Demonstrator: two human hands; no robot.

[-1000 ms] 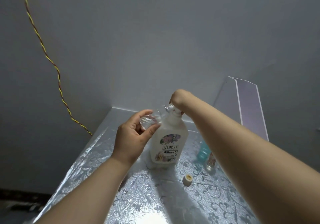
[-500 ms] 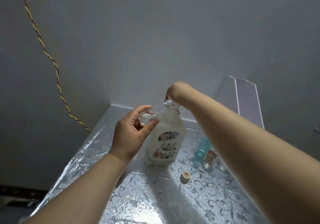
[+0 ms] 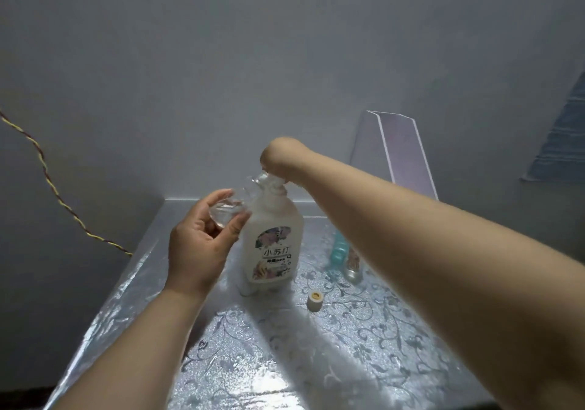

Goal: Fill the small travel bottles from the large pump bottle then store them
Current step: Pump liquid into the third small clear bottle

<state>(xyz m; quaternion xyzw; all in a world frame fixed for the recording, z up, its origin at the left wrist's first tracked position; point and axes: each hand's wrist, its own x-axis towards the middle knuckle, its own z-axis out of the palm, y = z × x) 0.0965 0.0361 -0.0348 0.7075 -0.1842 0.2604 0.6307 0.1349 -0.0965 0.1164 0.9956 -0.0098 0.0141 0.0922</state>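
Observation:
The large white pump bottle (image 3: 272, 238) with a floral label stands upright on the silver patterned table (image 3: 348, 346). My right hand (image 3: 278, 157) is folded down over its pump head, which is mostly hidden. My left hand (image 3: 199, 245) holds a small clear travel bottle (image 3: 229, 211) tilted, its mouth up against the pump nozzle. A little clear liquid sits in its lower end. A small cream cap (image 3: 315, 301) lies on the table to the right of the pump bottle.
A teal bottle (image 3: 338, 251) and a small clear bottle (image 3: 353, 267) stand behind my right forearm, partly hidden. A pale purple box (image 3: 402, 153) leans against the back wall. A twisted yellow-red cord (image 3: 53, 188) runs down the left wall.
The view has tilted slightly and my right hand sits a bit higher over the pump. My left hand keeps the small bottle at the nozzle.

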